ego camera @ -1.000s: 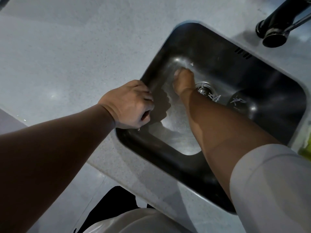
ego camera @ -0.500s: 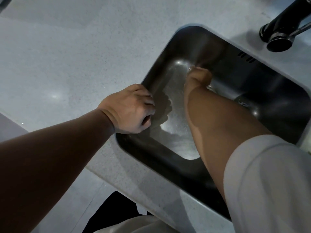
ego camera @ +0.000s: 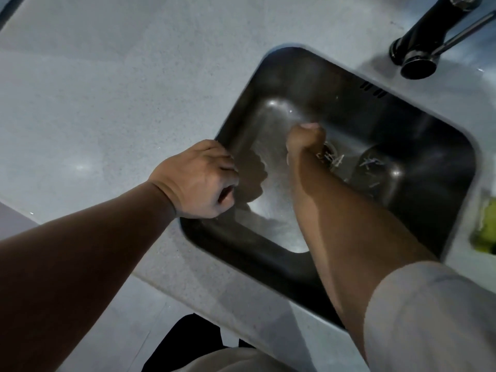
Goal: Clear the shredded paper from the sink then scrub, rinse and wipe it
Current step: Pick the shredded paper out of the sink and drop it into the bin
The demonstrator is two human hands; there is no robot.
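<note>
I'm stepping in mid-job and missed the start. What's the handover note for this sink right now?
Left hand: a fist resting at the left rim of the sink; whether it holds anything is hidden.
Right hand: down in the basin beside the drain, fingers curled, blurred; contents unclear.
Shredded paper: loose strips at the drain and just right of it on the basin floor.
Done: unclear how much paper is cleared.
Left: gather those strips, then scrub, rinse and wipe. The faucet shows no stream; a green item sits at the right edge.
</note>
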